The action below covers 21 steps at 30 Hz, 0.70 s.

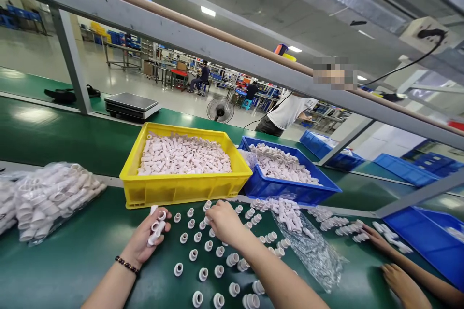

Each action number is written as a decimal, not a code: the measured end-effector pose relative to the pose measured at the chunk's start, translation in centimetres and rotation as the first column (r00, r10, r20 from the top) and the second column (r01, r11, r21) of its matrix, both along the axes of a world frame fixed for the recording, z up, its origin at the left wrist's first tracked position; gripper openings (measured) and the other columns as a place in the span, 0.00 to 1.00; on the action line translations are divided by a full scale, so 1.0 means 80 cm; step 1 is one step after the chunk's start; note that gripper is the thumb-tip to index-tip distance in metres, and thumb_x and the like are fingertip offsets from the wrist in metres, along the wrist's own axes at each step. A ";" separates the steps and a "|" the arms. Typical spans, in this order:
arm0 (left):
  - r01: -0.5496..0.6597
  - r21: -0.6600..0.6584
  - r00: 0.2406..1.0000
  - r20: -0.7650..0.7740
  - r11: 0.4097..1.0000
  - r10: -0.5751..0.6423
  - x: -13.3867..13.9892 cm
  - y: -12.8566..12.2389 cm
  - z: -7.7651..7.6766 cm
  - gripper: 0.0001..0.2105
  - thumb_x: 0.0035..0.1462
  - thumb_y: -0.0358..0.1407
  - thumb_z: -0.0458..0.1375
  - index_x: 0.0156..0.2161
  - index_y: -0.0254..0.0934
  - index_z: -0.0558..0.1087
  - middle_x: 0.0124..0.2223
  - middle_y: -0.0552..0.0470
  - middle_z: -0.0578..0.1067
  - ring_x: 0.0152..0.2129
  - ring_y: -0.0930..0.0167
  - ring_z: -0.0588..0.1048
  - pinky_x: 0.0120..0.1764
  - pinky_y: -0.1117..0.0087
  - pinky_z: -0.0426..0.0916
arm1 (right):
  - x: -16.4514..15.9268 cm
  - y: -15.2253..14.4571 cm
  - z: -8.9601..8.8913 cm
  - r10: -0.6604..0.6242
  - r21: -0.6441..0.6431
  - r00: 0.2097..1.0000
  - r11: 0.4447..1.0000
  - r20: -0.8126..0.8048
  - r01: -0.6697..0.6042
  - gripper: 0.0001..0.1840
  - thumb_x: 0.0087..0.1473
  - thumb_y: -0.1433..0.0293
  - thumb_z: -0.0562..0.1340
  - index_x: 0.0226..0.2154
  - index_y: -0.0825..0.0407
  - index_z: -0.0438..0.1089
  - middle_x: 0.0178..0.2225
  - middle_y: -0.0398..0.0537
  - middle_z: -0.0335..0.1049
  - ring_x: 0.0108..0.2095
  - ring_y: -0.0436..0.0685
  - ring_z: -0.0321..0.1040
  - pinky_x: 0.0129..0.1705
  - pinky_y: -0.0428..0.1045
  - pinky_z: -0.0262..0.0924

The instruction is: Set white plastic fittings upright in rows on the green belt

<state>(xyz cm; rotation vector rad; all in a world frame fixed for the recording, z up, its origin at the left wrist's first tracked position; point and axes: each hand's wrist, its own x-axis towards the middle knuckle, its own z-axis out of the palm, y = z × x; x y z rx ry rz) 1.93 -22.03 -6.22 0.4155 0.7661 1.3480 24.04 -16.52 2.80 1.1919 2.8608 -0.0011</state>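
My left hand (147, 235) is curled round several white plastic pipe fittings (155, 232), palm up, with a beaded bracelet at the wrist. My right hand (225, 222) reaches over the rows, its fingers pinched at a white fitting (207, 205) close to the yellow bin's front. Beneath and around it, short white fittings (203, 274) stand upright in rows on the green work surface (152, 280), their round openings facing up. Toward the right, some are stacked into taller pieces (251, 301). My right forearm hides part of the rows.
A yellow bin (184, 189) and a blue bin (290, 192), both full of fittings, stand behind the rows. Bagged fittings (54, 203) lie at left. A clear plastic bag (319, 260) separates my area from a co-worker's hands (402, 280). A scale (132, 105) sits farther back.
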 end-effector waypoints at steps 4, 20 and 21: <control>0.098 0.014 0.995 -0.009 0.995 -0.097 0.009 0.001 -0.007 0.09 0.53 0.40 0.54 0.36 0.36 0.64 0.30 0.54 0.65 0.19 0.78 0.65 0.10 0.84 0.52 | -0.012 0.009 -0.018 0.033 0.010 0.995 0.999 0.097 -0.034 0.07 0.50 0.75 0.55 0.26 0.54 0.67 0.29 0.49 0.69 0.35 0.55 0.58 0.35 0.48 0.49; 0.211 -0.026 0.971 -0.111 0.977 -0.212 0.021 0.001 -0.011 0.13 0.53 0.45 0.52 0.37 0.37 0.63 0.21 0.58 0.62 0.12 0.80 0.57 0.08 0.82 0.50 | -0.021 0.020 -0.038 0.000 0.017 0.996 1.000 0.091 -0.002 0.05 0.48 0.72 0.58 0.30 0.54 0.70 0.31 0.50 0.68 0.36 0.57 0.59 0.35 0.49 0.50; 0.213 -0.023 0.969 -0.123 0.977 -0.214 0.022 0.000 -0.010 0.13 0.53 0.45 0.53 0.37 0.37 0.63 0.20 0.58 0.63 0.12 0.80 0.57 0.08 0.82 0.50 | -0.023 0.015 -0.033 -0.003 0.017 1.000 1.000 0.031 0.003 0.07 0.49 0.70 0.58 0.33 0.53 0.69 0.33 0.49 0.68 0.38 0.57 0.59 0.37 0.49 0.51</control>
